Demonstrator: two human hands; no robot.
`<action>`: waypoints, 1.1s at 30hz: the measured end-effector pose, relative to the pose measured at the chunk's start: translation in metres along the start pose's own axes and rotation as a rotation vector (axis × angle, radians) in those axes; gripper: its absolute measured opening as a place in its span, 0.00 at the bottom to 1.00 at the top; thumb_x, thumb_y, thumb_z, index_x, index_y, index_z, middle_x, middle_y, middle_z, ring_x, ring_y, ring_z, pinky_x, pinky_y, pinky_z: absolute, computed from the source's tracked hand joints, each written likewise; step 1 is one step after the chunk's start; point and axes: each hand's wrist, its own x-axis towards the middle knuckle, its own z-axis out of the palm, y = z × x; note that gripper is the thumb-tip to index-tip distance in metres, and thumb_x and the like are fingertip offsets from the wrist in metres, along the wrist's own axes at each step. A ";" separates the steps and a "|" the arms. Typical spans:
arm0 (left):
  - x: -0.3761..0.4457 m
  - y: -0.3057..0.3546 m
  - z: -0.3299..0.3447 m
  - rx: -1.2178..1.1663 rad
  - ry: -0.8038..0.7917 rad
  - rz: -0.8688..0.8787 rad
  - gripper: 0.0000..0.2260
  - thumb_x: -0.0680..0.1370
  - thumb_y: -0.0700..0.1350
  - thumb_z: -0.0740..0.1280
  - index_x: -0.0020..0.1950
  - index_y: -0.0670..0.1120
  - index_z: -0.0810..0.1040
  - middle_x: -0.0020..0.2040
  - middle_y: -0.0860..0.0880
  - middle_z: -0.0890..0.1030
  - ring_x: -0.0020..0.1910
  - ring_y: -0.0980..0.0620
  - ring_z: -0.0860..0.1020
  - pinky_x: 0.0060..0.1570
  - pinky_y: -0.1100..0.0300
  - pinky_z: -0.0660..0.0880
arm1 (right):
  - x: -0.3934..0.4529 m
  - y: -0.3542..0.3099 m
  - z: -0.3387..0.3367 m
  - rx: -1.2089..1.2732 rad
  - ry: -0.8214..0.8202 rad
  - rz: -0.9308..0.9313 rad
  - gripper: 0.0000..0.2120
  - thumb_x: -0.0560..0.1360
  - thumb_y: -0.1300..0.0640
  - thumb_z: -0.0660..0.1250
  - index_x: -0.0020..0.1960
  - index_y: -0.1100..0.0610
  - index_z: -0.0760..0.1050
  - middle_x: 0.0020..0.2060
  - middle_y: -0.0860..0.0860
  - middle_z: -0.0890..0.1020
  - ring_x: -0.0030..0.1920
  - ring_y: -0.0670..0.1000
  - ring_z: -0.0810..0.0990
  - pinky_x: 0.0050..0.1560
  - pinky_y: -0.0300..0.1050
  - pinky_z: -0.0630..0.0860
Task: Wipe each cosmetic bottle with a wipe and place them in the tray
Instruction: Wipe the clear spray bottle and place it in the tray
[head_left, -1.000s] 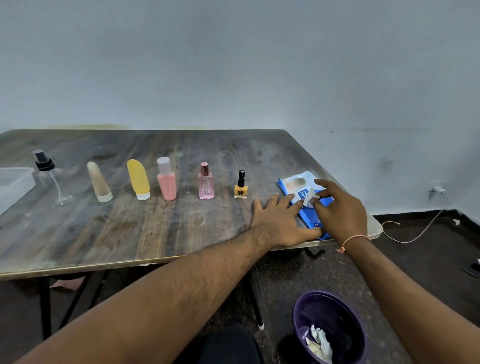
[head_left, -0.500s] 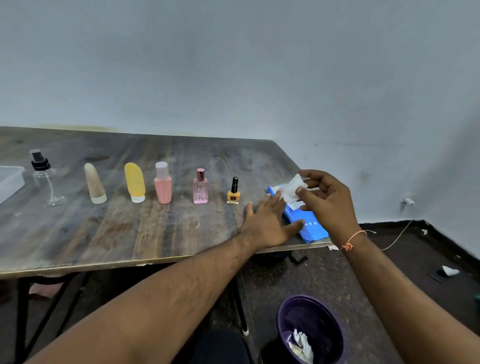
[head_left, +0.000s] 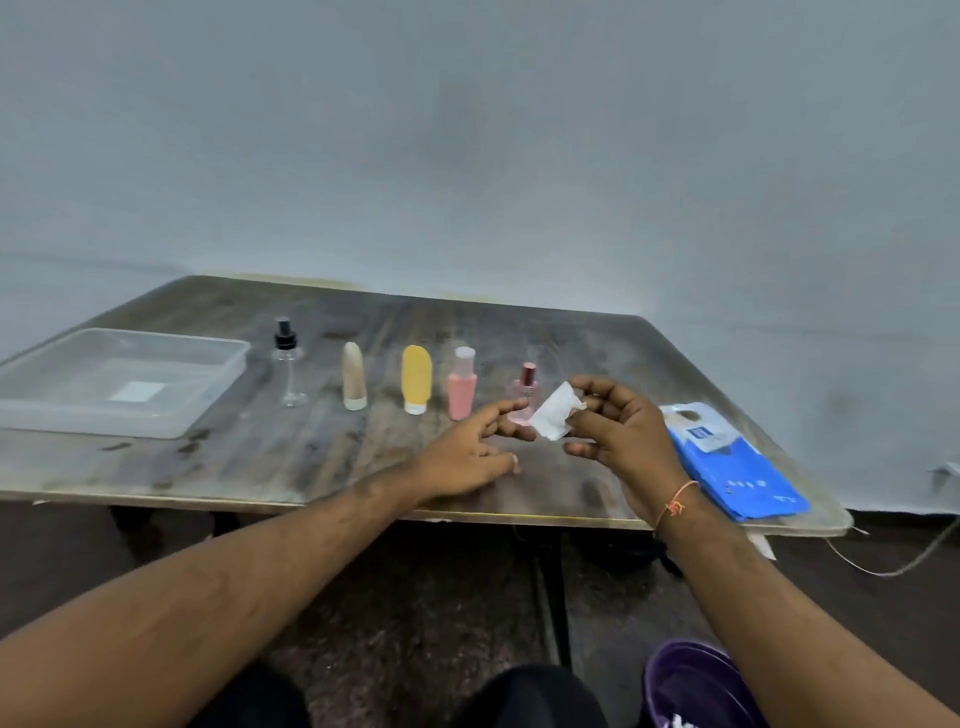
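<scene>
My right hand (head_left: 618, 436) pinches a small white wipe (head_left: 554, 420) above the table, in front of the row of bottles. My left hand (head_left: 467, 457) hovers just left of the wipe with fingers spread, holding nothing. On the table stand a clear spray bottle (head_left: 288, 364), a beige tube (head_left: 354, 384), a yellow tube (head_left: 416, 379), a pink bottle (head_left: 462, 389) and a pink perfume bottle (head_left: 527, 382), half hidden by the wipe and my fingers. The clear plastic tray (head_left: 228, 371) lies at the left. The small nail polish bottle is hidden.
The blue wipes pack (head_left: 737, 467) lies at the table's (head_left: 260, 452) right front corner. A purple bin (head_left: 685, 680) with used wipes stands on the floor below right. A cable trails over the floor at the right. A grey wall rises behind the table.
My right hand pulled a wipe out of the blue pack and carried it left. My left hand left the pack and moved left. The view swung left, bringing the tray in.
</scene>
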 end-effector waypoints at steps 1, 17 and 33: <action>-0.011 -0.001 -0.019 0.045 -0.019 -0.014 0.33 0.81 0.33 0.71 0.83 0.52 0.64 0.70 0.49 0.80 0.43 0.56 0.86 0.43 0.70 0.77 | 0.001 0.005 0.017 0.012 -0.022 0.015 0.16 0.78 0.70 0.71 0.60 0.53 0.83 0.48 0.53 0.87 0.45 0.51 0.87 0.42 0.48 0.85; -0.056 -0.062 -0.134 -0.082 0.176 -0.204 0.07 0.82 0.44 0.74 0.56 0.41 0.85 0.47 0.43 0.88 0.44 0.50 0.83 0.47 0.60 0.82 | 0.017 0.060 0.170 0.096 -0.229 0.207 0.15 0.79 0.71 0.68 0.64 0.61 0.81 0.50 0.58 0.89 0.46 0.56 0.88 0.47 0.53 0.86; -0.060 -0.064 -0.126 -0.038 0.452 -0.067 0.02 0.80 0.47 0.76 0.52 0.50 0.86 0.39 0.54 0.85 0.35 0.58 0.79 0.38 0.62 0.78 | 0.026 0.079 0.166 0.004 -0.233 0.110 0.07 0.78 0.62 0.75 0.55 0.63 0.85 0.38 0.57 0.86 0.34 0.50 0.81 0.34 0.42 0.81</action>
